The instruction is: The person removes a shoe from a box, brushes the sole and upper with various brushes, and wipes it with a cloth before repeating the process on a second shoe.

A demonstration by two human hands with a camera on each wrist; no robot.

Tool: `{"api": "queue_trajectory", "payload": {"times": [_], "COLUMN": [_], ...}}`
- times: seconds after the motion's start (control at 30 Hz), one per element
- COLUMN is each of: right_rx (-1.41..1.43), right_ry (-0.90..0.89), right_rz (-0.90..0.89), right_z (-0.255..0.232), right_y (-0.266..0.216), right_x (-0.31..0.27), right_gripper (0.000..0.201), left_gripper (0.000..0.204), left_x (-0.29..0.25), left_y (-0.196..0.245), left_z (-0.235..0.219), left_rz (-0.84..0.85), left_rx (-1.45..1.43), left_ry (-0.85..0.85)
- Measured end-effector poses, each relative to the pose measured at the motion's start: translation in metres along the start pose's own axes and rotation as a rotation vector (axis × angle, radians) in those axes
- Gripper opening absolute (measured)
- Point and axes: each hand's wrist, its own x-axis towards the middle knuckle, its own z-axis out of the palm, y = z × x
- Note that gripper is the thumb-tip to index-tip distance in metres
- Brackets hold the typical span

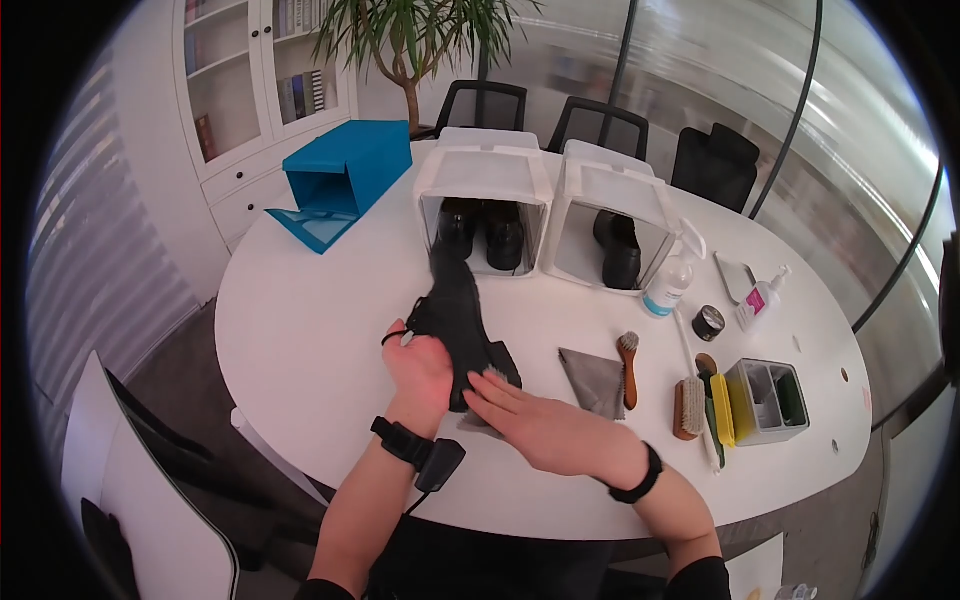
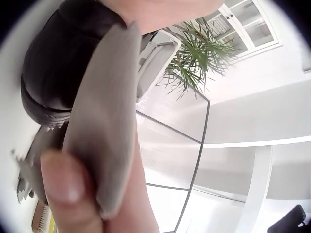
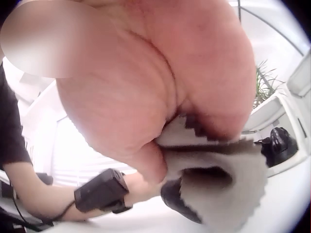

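Note:
My left hand (image 1: 418, 368) grips a black shoe (image 1: 453, 325) over the near side of the table, its toe pointing toward the boxes. A dark loop with a small pale tag is at that hand's fingers. My right hand (image 1: 545, 430) holds a grey cloth (image 3: 223, 179) with zigzag edges against the near end of the shoe. In the left wrist view the folded cloth (image 2: 104, 107) stands in front of the dark shoe (image 2: 63, 58), with a thumb (image 2: 65, 182) pressed on it. The right wrist view shows my palm (image 3: 146, 82) above the cloth, which hides most of the shoe.
Two white boxes (image 1: 482, 172) with black shoes (image 1: 505, 238) inside stand behind, beside an open blue box (image 1: 370, 160). To the right lie a second grey cloth (image 1: 595, 385), brushes (image 1: 688, 408), a jar (image 1: 708, 322), spray bottle (image 1: 670, 285), pump bottle (image 1: 762, 302) and divided caddy (image 1: 785, 430).

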Motion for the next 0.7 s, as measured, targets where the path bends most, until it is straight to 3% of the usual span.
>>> {"api": "queue_trajectory", "payload": {"times": [0.07,0.1,0.13,0.17,0.2,0.23,0.3,0.33,0.37,0.43,0.47,0.5,0.53,0.7], "right_rx": [0.458,0.463,0.523,0.579,0.477,0.474,0.295,0.384,0.382,0.308,0.437,0.191,0.186,0.058], "right_ry": [-0.244,-0.243,-0.267,-0.291,-0.086,-0.087,0.362,0.263,0.268,0.514,0.231,0.256,0.202,0.112], "right_rz": [0.024,0.028,0.166,0.306,0.359,0.365,0.568,0.773,0.782,0.442,0.44,0.251,0.259,0.218], "right_z": [-0.019,-0.033,-0.05,-0.059,-0.058,-0.052,-0.038,-0.042,-0.031,0.0,-0.003,0.013,0.02,0.01], "right_y": [0.01,0.013,0.016,0.019,0.022,0.024,0.026,0.024,0.023,0.023,0.014,0.009,0.007,-0.013], "right_x": [-0.009,-0.007,-0.003,-0.001,0.001,0.005,0.015,0.022,0.026,0.026,0.024,0.025,0.021,0.013], "right_gripper": [0.048,0.048,0.047,0.046,0.037,0.037,0.028,0.033,0.033,0.035,0.048,0.066,0.073,0.092], "left_gripper": [0.061,0.064,0.064,0.068,0.073,0.073,0.068,0.068,0.069,0.07,0.072,0.075,0.078,0.076], "left_x": [-0.009,-0.011,0.002,0.025,0.026,0.019,-0.039,-0.04,-0.042,-0.043,-0.041,-0.039,-0.037,-0.037], "left_y": [0.001,0.002,-0.002,-0.011,-0.015,-0.022,-0.03,-0.032,-0.035,-0.039,-0.035,-0.03,-0.024,-0.018], "left_z": [0.007,0.007,-0.007,-0.032,-0.026,-0.024,0.039,0.04,0.04,0.04,0.039,0.038,0.033,0.036], "left_rz": [-0.049,-0.1,-0.107,-0.311,-0.509,-0.514,0.003,-0.004,0.017,0.032,0.024,0.019,-0.065,-0.125], "left_rx": [-0.014,-0.031,-0.029,-0.277,-0.534,-0.538,0.318,0.321,0.376,0.431,0.461,0.49,0.435,0.473], "left_ry": [-0.074,-0.151,-0.148,-0.627,-1.107,-1.107,-0.123,-0.128,-0.143,-0.161,-0.222,-0.28,-0.257,-0.211]}}
